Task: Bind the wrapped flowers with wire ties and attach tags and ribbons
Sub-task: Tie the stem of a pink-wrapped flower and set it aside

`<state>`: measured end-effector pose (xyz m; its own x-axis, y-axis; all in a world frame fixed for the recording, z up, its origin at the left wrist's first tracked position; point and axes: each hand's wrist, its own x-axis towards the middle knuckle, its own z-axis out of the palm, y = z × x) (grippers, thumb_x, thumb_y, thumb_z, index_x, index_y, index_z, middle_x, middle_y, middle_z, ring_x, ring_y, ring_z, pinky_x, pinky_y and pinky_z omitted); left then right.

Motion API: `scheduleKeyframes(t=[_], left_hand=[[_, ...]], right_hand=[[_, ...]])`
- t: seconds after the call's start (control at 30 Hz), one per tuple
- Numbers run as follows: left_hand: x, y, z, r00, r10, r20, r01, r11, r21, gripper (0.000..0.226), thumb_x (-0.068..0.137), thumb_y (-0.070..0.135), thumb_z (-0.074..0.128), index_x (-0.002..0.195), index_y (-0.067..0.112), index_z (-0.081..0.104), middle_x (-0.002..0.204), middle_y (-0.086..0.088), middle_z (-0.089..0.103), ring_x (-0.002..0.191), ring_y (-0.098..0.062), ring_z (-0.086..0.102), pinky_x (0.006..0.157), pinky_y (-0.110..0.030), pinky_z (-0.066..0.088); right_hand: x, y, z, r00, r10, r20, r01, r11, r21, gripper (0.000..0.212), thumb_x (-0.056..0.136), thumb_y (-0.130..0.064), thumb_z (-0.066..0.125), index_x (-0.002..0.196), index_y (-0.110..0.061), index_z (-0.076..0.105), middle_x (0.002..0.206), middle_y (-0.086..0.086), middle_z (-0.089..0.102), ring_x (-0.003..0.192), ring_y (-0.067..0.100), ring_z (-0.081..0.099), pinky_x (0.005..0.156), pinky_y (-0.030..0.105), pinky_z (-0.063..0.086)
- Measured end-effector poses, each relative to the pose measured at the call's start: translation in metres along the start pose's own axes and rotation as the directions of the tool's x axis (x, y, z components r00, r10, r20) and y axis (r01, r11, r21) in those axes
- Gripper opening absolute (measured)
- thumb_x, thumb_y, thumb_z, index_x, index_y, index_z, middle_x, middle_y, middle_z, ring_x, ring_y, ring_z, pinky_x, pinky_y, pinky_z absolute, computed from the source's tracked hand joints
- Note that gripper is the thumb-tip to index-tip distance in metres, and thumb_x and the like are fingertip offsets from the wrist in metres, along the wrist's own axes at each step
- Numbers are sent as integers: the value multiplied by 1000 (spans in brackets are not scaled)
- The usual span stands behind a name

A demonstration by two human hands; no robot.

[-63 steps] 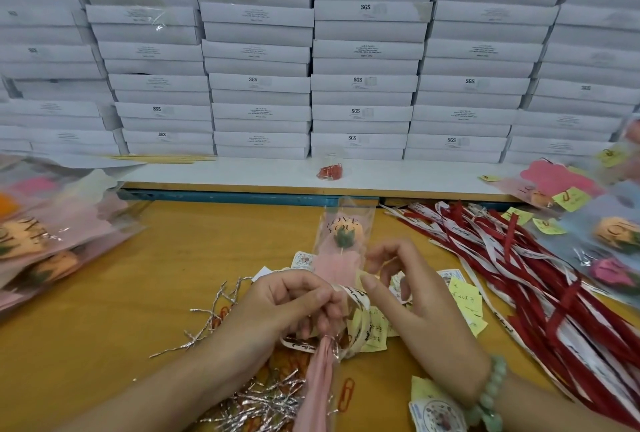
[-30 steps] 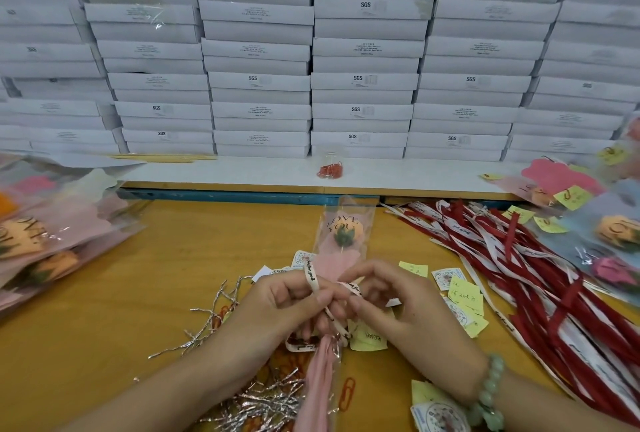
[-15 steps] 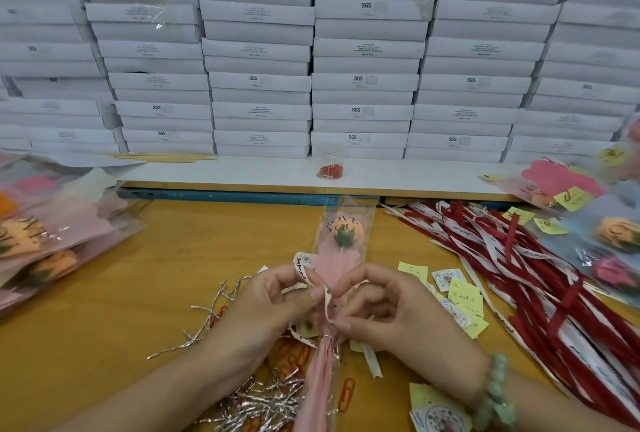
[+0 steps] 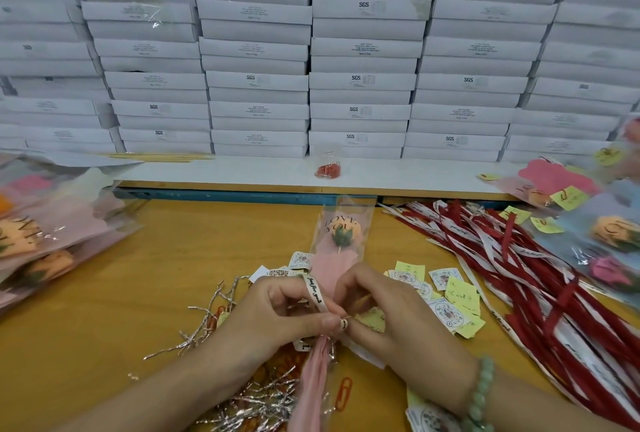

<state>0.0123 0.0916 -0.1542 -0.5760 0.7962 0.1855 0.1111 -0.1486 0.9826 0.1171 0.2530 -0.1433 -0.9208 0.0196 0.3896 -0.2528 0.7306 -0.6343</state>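
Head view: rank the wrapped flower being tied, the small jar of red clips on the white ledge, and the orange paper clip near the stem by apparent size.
1. wrapped flower, largest.
2. jar of red clips.
3. orange paper clip.
The last two look similar; the clip lies nearer the camera, so their order is unsure.

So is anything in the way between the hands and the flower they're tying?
No, nothing visible. Both the left hand and the right hand are already touching the wrapped flower at its neck, pinching the white ribbon against it. The tags and silver ties lie off to the sides.
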Motion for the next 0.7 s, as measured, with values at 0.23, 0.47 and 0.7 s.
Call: scheduleKeyframes(t=[0.23, 0.47, 0.7], left_hand=[[2, -4, -3, 998, 20, -59, -23, 997, -67, 28, 64, 26, 88, 84, 9, 77, 79, -10, 73, 72, -20, 70, 65, -26, 55], [2, -4, -4, 998, 12, -65, -17, 997, -71, 37, 61, 36, 91, 84, 11, 77, 75, -9, 72, 68, -19, 67, 62, -25, 52], [2, -2, -4, 999, 14, -30, -16, 996, -85, 33, 62, 31, 91, 83, 8, 78, 89, -7, 73, 82, -23, 72, 70, -26, 56]], right_hand=[[1, 0, -8, 984, 125, 131, -168, 899, 405, 12, 90, -32, 60, 101, -29, 61, 90, 2, 68, 87, 18, 66, 81, 30, 52], [5, 5, -10, 970, 135, 204, -221, 838, 498, 34, 78, -22, 77, 106, -13, 60, 80, 7, 67, 71, 18, 64, 73, 34, 53], [4, 5, -2, 976, 142, 167, -194, 916, 351, 18, 85, -8, 71, 95, -18, 59, 77, -6, 62, 62, 9, 55, 60, 26, 43]])
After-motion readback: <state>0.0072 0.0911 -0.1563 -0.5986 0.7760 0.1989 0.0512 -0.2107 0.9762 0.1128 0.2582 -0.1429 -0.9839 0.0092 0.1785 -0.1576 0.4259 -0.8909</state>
